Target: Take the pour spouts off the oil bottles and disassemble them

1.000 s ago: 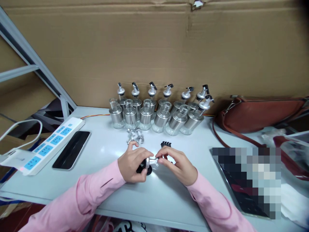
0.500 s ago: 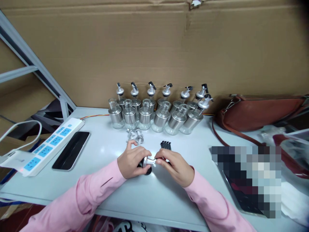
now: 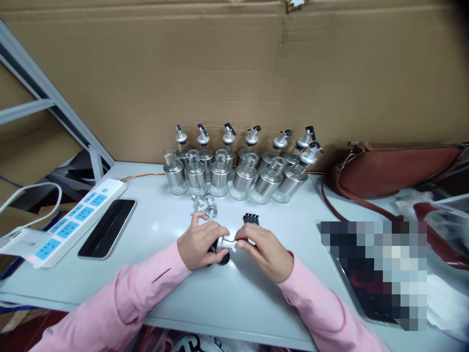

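Observation:
My left hand (image 3: 200, 244) is closed around a silver bottle pourer (image 3: 225, 243) with a black stopper, its spout turned to the right. At the spout's tip, my right hand (image 3: 266, 249) pinches a small black cap, mostly hidden by the fingers. Below the pourer, a black round piece (image 3: 224, 259) shows beside my left fingers. Just beyond my right hand lie several black caps (image 3: 251, 218) in a row. A cluster of loose silver pourer parts (image 3: 207, 206) rests beyond my left hand.
Glass bottles with steel bands (image 3: 220, 176) stand in two rows at the back, several topped with pourers. To the left are a phone (image 3: 107, 229) and a power strip (image 3: 78, 215). A brown bag (image 3: 399, 171) and a blurred-out flat device (image 3: 362, 293) lie right.
The view has shifted very slightly. Both hands keep the same hold at the pourer, with no clear movement of the parts.

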A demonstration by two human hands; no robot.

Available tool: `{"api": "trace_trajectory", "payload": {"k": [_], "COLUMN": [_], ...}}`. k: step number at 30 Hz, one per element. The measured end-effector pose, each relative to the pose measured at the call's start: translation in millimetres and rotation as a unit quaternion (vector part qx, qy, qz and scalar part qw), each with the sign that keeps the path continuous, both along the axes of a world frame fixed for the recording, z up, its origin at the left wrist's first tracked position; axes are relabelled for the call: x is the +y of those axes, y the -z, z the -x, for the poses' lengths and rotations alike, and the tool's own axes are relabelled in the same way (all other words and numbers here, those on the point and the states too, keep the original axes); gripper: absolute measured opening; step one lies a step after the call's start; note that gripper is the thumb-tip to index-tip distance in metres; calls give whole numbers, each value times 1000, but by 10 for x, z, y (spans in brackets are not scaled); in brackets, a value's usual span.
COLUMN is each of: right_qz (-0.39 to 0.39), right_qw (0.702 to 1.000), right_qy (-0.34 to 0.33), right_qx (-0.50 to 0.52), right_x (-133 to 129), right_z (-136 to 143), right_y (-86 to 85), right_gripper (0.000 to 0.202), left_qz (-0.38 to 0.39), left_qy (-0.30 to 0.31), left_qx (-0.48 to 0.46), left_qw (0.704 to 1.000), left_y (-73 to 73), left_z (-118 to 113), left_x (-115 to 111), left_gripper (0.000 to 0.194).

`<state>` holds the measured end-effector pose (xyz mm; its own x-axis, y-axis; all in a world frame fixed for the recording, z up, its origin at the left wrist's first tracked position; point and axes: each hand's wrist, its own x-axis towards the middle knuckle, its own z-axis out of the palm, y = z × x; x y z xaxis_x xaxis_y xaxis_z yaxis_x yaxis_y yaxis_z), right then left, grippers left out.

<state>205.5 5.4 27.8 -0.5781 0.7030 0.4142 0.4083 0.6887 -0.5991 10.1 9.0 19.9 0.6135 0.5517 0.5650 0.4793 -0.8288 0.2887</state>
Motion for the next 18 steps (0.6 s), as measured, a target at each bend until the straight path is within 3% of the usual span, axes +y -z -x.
{"api": "trace_trajectory", "payload": {"k": [18], "right_qz": [-4], "right_qw": [1000], "right_qy": [-12], "right_qx": [-29], "right_x": [-22], "right_z": [3], "right_y": [-13], "right_gripper": [40], "left_qz": [-4], "left_qy": [5], "left_qx": [-7], "left_qw": [1000], "left_y": [-7], "left_z": [-22], "left_x": [-14], "left_gripper": [14]}}
